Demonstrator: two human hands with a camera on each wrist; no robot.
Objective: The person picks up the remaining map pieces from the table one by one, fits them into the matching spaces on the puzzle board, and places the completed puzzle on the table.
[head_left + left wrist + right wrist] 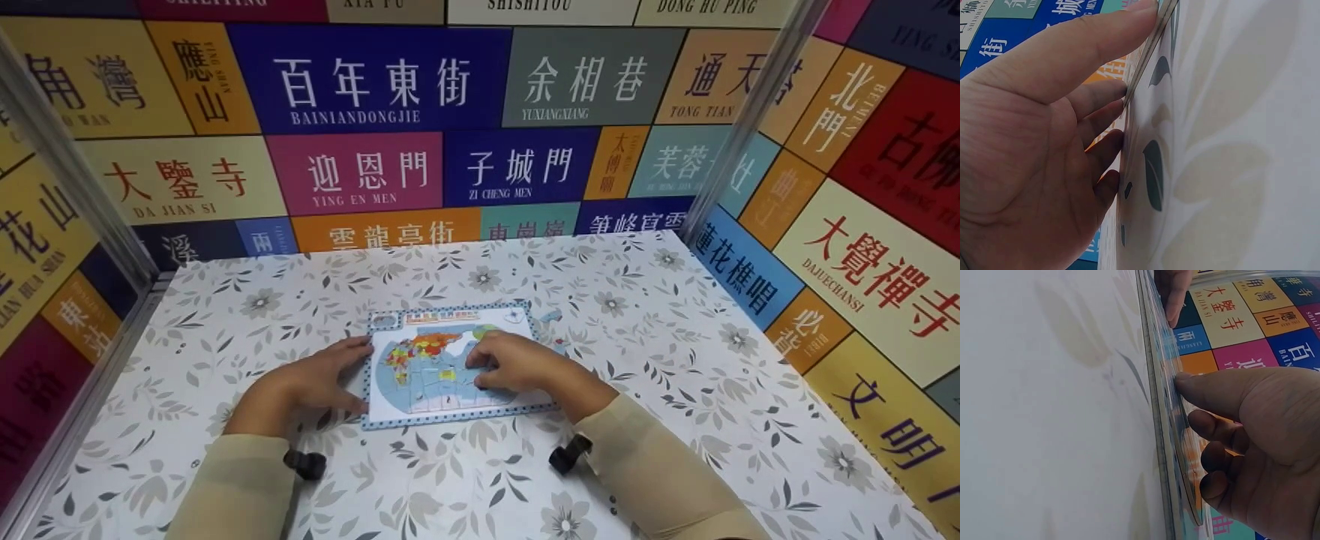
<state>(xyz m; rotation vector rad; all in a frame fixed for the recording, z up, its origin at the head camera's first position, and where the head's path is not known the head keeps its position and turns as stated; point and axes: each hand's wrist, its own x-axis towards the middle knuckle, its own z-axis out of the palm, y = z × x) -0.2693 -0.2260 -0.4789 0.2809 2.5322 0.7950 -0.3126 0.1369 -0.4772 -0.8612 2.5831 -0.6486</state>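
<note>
A world map jigsaw puzzle [427,386] with a blue dotted border lies flat on the table. At its left border, my left hand [319,379] spreads thumb and fingers apart, the tips touching the edge. The left wrist view shows that palm [1027,157] with loosely extended fingers. My right hand [517,364] lies over the right part of the map, hiding some of it. In the right wrist view, the right thumb [1219,389] touches the puzzle surface, and the bent fingers stay apart from it. No piece shows between them.
Small loose pieces [551,316] lie just past the puzzle's right border, partly behind the right hand. A white cloth [465,487] with grey leaves and flowers covers the table. Panels with coloured street-name signs [367,82] stand behind and at both sides.
</note>
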